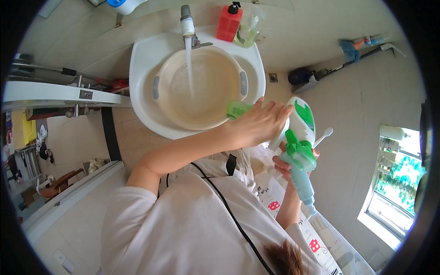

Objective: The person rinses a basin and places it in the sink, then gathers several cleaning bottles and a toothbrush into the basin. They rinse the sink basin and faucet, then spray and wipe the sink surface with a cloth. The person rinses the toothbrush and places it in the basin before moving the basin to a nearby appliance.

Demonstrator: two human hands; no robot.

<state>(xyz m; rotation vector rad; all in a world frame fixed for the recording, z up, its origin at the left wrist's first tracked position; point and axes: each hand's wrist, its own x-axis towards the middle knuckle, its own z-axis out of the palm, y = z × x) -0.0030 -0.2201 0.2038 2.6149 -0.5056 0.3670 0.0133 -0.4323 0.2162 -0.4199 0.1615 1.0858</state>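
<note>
My left hand (261, 123) reaches across with its back up, fingers bent around a light green translucent container (239, 109) by the basin's rim. Its fingertips come close to a white bottle (303, 115) with a green label and a green trigger spray head (298, 151). A pale blue pump bottle (301, 185) extends below the spray head. My right hand (282, 165) is behind these two bottles, fingers showing on both sides; most of its grip is hidden. A thin white utensil (323, 136) juts out beside it. Water runs from the tap (187, 25) into a beige basin (199, 120).
The basin sits in a white washbasin (142, 68). A red pump bottle (229, 22) and a clear bottle (248, 31) stand on its back corner. On the left is a door edge (68, 92); on the right, a printed cover (314, 245) and a window (395, 185).
</note>
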